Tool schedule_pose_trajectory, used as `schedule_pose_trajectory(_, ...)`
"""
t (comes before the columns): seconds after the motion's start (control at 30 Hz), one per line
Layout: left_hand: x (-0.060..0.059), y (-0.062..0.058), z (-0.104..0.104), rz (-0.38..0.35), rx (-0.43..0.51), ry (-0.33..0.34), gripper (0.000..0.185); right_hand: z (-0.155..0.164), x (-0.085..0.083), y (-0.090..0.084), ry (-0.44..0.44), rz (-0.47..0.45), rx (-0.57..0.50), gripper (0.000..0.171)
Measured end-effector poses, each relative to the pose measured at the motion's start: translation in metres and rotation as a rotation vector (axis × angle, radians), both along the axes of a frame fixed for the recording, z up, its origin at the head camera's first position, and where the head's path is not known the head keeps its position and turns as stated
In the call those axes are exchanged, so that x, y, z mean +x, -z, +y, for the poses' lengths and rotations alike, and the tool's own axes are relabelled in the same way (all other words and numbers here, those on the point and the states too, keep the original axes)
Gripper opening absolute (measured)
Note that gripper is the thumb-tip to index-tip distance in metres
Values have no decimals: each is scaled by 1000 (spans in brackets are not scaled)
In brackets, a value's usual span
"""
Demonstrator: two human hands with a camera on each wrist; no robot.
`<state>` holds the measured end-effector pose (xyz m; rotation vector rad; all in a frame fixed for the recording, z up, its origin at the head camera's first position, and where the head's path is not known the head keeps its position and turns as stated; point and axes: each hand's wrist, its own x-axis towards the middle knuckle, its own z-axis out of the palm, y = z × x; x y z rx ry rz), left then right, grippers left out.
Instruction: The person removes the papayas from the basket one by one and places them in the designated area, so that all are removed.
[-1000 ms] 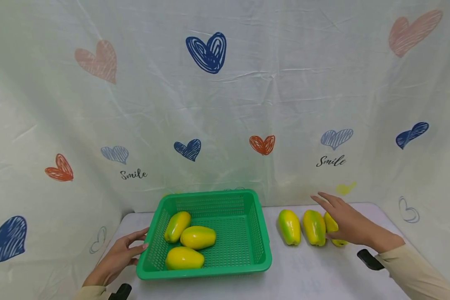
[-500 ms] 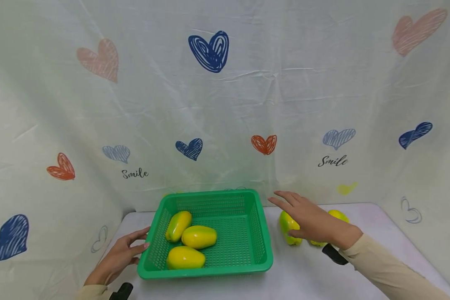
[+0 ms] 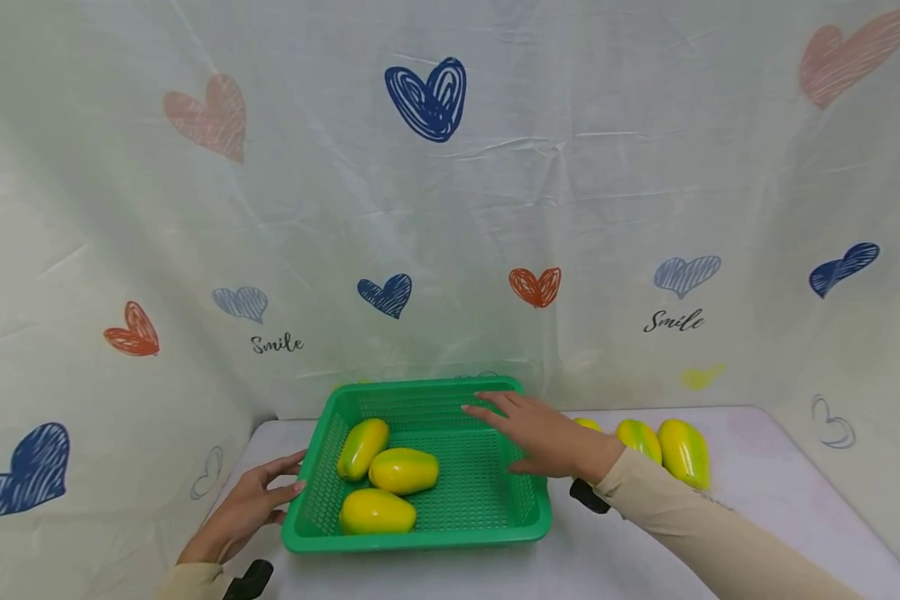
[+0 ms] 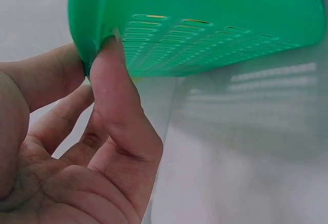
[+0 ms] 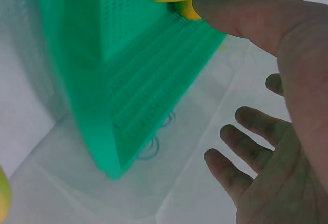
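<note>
A green plastic basket [image 3: 416, 543] stands on the white table with three glossy yellow papaya-like fruits inside, one [image 3: 363, 448] at the back left, one [image 3: 403, 472] beside it and one [image 3: 377, 512] nearer the front. My left hand [image 3: 247, 508] pinches the basket's left rim between thumb and finger, as the left wrist view shows up close. Over the basket's right side reaches my right hand [image 3: 543, 439], fingers spread and nothing in them. Its thumb [image 5: 230, 14] overlaps the fruit in the right wrist view.
Right of the basket lie three more yellow-green fruits, one [image 3: 685, 452] outermost, one [image 3: 639, 438] beside it, and one [image 3: 588, 423] mostly behind the right hand. A white curtain [image 3: 457, 208] printed with hearts hangs behind the table [image 3: 765, 483].
My right hand has swept left, from above the fruits on the table to over the basket's right side. The left hand stays at the rim, and the fruits stay where they were.
</note>
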<state>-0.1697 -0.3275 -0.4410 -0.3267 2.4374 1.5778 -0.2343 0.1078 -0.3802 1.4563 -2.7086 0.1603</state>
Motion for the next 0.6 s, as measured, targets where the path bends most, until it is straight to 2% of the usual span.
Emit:
schedule_pose_trajectory(0.17, 0, 0, 0, 7, 13, 0, 64, -28, -3, 8, -23, -42, 44, 96)
schedule_pose_trajectory(0.4, 1, 1, 0, 23, 31, -4, 64, -66, -9, 17, -55, 24, 152, 97)
schedule_pose_trajectory(0.6, 1, 0, 2, 18, 21, -9, 64, -90, -18, 30, -87, 40, 218, 98)
